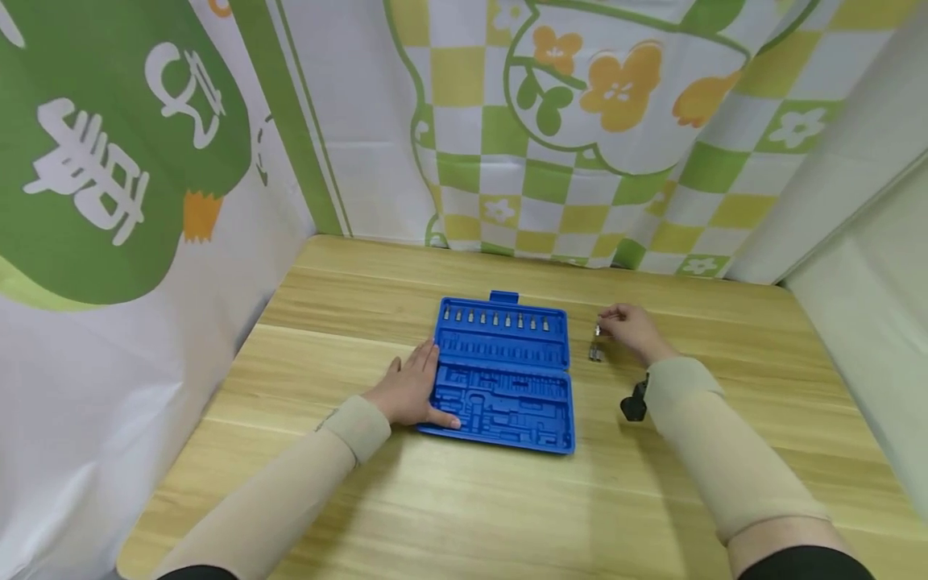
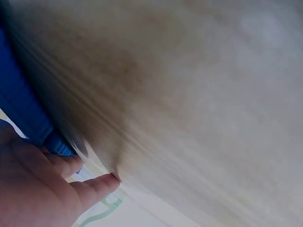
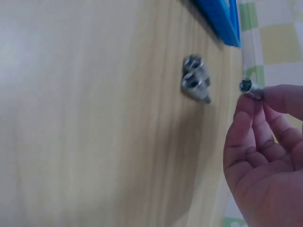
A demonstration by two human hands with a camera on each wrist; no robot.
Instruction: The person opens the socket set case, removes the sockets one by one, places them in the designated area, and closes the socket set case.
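An unfolded blue plastic case point(image 1: 500, 361) lies on the table with a row of small metal bit pieces point(image 1: 496, 319) along its far half. My left hand point(image 1: 409, 391) rests against the case's left side, its thumb on the near half and its fingers along the edge. In the left wrist view, part of that hand point(image 2: 38, 182) shows beside the blue edge. To the right of the case, my right hand point(image 1: 632, 329) pinches a small shiny metal socket point(image 3: 250, 88) between thumb and fingertips. Close by on the table are a few more metal sockets point(image 3: 195, 78), grouped together.
The case's near half has moulded hollows, and a latch tab point(image 1: 503, 297) sticks out at its far edge. A black device point(image 1: 634, 404) is attached at the right wrist. Patterned cloth point(image 1: 551, 193) hangs behind the wooden table point(image 1: 507, 515).
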